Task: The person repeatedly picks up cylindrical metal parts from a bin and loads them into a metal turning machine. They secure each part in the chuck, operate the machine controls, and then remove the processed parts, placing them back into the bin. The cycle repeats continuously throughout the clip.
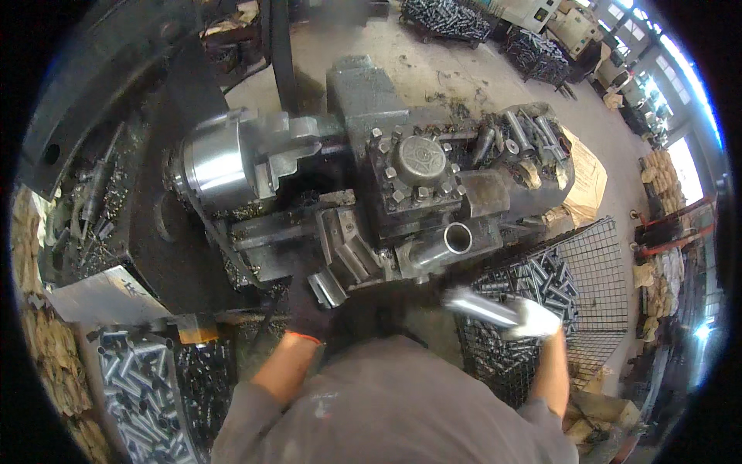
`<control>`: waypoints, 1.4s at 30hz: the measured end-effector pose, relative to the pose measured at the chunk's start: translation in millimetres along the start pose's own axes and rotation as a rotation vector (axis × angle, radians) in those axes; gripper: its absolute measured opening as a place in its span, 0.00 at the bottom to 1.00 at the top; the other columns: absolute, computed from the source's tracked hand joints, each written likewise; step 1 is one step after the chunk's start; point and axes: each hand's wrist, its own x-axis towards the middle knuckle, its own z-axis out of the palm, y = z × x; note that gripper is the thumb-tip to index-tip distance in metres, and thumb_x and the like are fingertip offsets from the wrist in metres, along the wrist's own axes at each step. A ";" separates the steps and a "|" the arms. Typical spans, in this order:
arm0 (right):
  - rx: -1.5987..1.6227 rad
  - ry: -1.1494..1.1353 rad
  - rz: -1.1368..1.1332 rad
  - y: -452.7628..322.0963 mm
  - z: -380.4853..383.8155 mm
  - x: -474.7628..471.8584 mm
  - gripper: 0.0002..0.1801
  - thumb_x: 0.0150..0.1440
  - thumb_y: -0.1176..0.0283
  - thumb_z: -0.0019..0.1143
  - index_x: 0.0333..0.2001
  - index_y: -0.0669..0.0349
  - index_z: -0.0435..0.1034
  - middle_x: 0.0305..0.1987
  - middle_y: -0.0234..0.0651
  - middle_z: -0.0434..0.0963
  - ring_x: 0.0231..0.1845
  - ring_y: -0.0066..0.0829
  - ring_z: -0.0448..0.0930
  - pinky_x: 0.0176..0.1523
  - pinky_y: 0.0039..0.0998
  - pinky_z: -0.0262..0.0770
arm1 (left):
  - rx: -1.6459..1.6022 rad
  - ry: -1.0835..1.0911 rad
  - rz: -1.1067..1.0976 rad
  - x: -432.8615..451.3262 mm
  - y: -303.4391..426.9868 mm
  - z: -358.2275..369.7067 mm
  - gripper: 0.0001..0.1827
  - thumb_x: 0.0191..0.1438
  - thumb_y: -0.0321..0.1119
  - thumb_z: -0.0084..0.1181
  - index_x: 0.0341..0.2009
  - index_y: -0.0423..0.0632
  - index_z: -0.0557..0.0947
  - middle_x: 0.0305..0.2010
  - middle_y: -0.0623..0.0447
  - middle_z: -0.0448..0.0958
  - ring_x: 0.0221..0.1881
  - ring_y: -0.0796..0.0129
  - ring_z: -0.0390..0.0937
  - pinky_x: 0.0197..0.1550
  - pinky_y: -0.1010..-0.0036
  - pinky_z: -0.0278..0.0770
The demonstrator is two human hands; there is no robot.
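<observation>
My right hand [536,319], in a white glove, grips one end of a shiny metal tube [484,307]. Motion blurs both, above a wire-mesh basket [600,272] of metal tubes. In a dark glove with an orange cuff, my left hand [306,310] is at the lathe's front, beside a short bright metal piece [328,290]. Shadow hides its fingers, so its grip is unclear. Ahead lies the lathe, with its chuck [217,165] on the left and a bolted tool post [420,159] in the middle. An open-ended tube [458,239] rests on the carriage's right side.
Loose metal parts and tools [522,136] lie at the lathe's far right, by brown paper [585,177]. Cut tubes fill a bin [142,400] at lower left, next to a dark bin [203,388]. Metal chips [110,214] cover the left tray. Carts of parts [446,20] stand behind.
</observation>
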 end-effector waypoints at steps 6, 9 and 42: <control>-0.144 0.685 0.809 57.1 3.8 -58.9 0.39 0.49 0.60 0.78 0.63 0.66 0.75 0.56 0.51 0.86 0.53 0.49 0.88 0.58 0.40 0.83 | 0.026 -0.010 -0.085 6.8 7.4 -14.2 0.35 0.70 0.66 0.50 0.60 0.47 0.82 0.48 0.44 0.86 0.51 0.48 0.85 0.55 0.51 0.85; 0.271 0.955 -0.135 -55.8 6.6 43.3 0.43 0.50 0.59 0.80 0.66 0.66 0.71 0.59 0.52 0.84 0.61 0.45 0.84 0.64 0.38 0.80 | 0.103 -0.091 -0.089 8.4 7.2 -20.0 0.37 0.69 0.69 0.50 0.62 0.48 0.80 0.49 0.46 0.85 0.49 0.51 0.85 0.53 0.54 0.86; -0.052 0.510 -1.113 -373.4 -100.7 132.3 0.44 0.43 0.59 0.79 0.65 0.60 0.71 0.54 0.54 0.84 0.52 0.53 0.87 0.56 0.46 0.85 | 0.452 0.034 0.441 9.6 77.2 23.1 0.30 0.73 0.41 0.53 0.75 0.44 0.69 0.71 0.47 0.74 0.69 0.59 0.73 0.72 0.59 0.71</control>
